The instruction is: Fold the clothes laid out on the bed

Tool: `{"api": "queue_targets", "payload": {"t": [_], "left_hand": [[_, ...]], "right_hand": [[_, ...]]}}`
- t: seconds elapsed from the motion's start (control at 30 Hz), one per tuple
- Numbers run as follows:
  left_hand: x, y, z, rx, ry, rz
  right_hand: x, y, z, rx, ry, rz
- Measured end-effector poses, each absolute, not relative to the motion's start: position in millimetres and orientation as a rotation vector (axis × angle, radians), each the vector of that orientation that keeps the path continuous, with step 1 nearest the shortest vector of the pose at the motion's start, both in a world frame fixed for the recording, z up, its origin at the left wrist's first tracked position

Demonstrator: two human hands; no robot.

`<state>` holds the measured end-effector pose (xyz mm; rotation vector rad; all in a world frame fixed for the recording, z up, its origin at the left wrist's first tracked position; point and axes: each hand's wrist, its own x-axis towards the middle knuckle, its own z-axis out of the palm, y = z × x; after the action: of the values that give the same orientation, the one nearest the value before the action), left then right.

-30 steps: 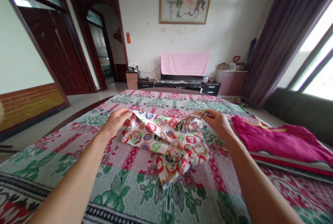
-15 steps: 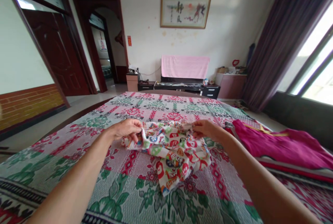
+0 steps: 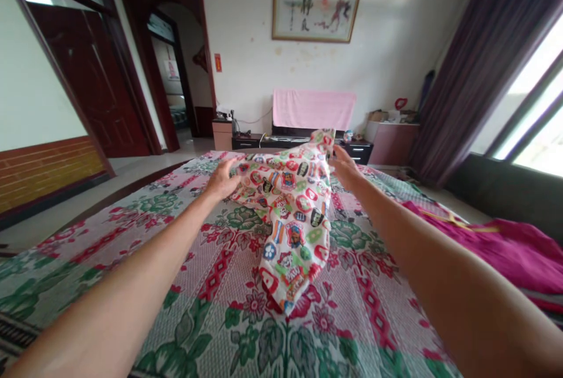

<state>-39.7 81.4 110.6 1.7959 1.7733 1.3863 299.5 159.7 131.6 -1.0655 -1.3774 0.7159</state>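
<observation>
A thin white cloth garment (image 3: 290,202) with a colourful cartoon-badge print hangs in front of me, its pointed lower end against the flowered bedspread (image 3: 176,284). My left hand (image 3: 224,179) pinches its upper left edge, the thumb on the near side. My right hand (image 3: 345,164) grips the raised upper right corner, which stands higher than the left one. Its fingertips are partly hidden behind the cloth. The exact kind of garment cannot be made out.
A magenta garment (image 3: 492,249) with a yellow strip lies on folded clothes at the right. Beyond the bed stands a black cabinet (image 3: 250,143) below a pink towel (image 3: 314,109). A purple curtain (image 3: 466,67) hangs by the window.
Both hands have moved up and away from me with the printed garment. The garment, bunched on the bedspread before, is now lifted and stretched out, its right corner highest.
</observation>
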Motion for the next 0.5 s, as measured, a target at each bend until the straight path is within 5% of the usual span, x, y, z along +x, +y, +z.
{"api": "queue_targets", "payload": {"t": [0.23, 0.5], "left_hand": [[-54.9, 62.6, 47.0, 1.986, 2.191, 0.76], [-60.4, 86.1, 23.2, 2.015, 2.327, 0.777]], "right_hand": [[291.2, 54.0, 69.0, -1.104, -1.77, 0.811], [264.1, -23.8, 73.2, -0.664, -2.676, 0.652]]}}
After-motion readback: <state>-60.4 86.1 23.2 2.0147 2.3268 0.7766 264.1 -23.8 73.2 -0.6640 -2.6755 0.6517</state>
